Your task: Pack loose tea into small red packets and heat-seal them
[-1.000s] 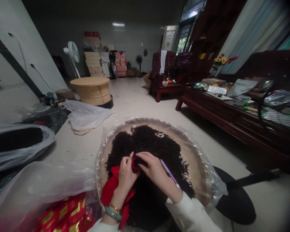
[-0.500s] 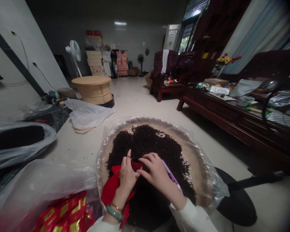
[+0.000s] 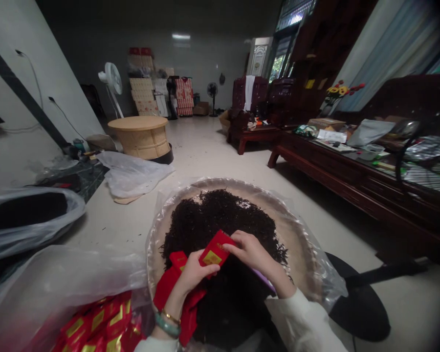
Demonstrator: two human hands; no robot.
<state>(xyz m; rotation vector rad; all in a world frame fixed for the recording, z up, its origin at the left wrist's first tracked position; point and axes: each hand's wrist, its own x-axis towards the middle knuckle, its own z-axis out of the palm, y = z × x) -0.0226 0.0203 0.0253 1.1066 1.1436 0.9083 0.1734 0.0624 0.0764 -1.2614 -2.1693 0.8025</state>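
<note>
Currently held: one gold-labelled red packet (image 3: 211,257), over the centre of the round tray (image 3: 303,261), its lower end pinched by the left hand (image 3: 191,272), its upper corner by the right hand (image 3: 250,252). Judged done: bagged packets (image 3: 108,318), heaped beyond the rim, eight o'clock. Judged left: red pouches (image 3: 165,289), eight o'clock inside; dark dried leaves (image 3: 229,212), many unpacked.

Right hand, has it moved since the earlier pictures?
Yes. Judged against the round tray, the right hand has shifted to the right, toward the tray's right rim.
</note>
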